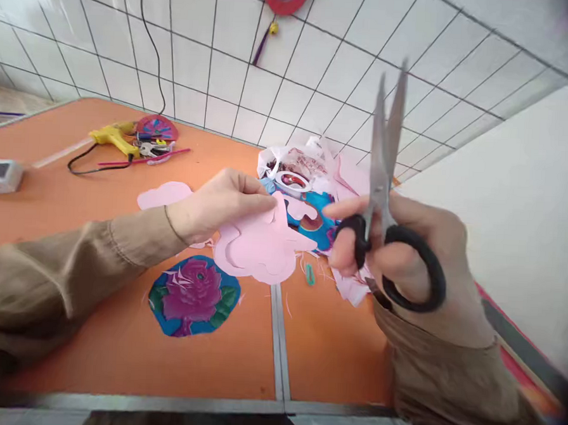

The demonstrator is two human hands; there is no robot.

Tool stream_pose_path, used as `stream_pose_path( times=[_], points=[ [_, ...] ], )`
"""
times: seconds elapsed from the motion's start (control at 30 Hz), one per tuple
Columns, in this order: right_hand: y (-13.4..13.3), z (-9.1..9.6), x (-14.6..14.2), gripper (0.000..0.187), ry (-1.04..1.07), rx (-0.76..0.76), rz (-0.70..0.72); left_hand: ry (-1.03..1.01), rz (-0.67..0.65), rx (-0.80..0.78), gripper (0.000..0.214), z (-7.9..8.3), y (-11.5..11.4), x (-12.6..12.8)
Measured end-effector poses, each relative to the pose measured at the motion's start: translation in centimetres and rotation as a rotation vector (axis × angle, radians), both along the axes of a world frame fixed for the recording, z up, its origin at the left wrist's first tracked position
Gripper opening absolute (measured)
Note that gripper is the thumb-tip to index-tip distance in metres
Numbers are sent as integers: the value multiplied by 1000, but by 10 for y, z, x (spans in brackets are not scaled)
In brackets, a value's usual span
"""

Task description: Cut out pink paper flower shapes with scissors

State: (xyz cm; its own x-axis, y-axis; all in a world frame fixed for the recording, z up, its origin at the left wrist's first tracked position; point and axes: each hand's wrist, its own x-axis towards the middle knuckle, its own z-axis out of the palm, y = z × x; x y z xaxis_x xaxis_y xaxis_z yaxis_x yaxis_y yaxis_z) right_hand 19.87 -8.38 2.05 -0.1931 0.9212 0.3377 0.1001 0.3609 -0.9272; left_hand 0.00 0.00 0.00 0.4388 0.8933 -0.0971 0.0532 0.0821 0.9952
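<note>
My left hand (220,203) pinches a pink paper cut-out (260,246) with scalloped edges, holding it just above the orange table (115,343). My right hand (406,241) grips black-handled scissors (384,199) through the loops, blades pointing up and slightly apart, just right of the pink cut-out. A blue fabric piece with a purple flower (193,294) lies flat on the table below my left wrist.
A pile of pink scraps, blue fabric and a plastic bag (305,175) sits behind my hands. A yellow glue gun (111,137), a round pink-purple ornament (157,128) and a white box (0,175) lie at the far left. The tiled wall stands behind.
</note>
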Motion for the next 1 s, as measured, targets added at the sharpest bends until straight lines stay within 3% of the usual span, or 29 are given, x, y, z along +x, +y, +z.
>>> stream_pose_path(
  times=[0.07, 0.17, 0.27, 0.57, 0.73, 1.0],
  points=[
    [7, -5, 4, 46, -28, -95, 160, -38, -2, 9, 28, -1, 5, -4],
    [14, -11, 6, 56, -58, -205, 273, -107, 32, 4, 26, 0, 11, -9],
    [16, -15, 6, 52, -59, -269, 325, -177, 107, -28, 23, 4, 13, -12],
    [7, -17, -4, 42, -116, -253, 209, -313, 231, -25, 26, 11, 13, -15],
    [15, -20, -3, 44, -133, -283, 298, -327, 245, -42, 29, 13, 11, -14],
    [23, -30, -1, 50, -119, -302, 322, -328, 220, -46, 27, 9, 8, -11]
  ],
)
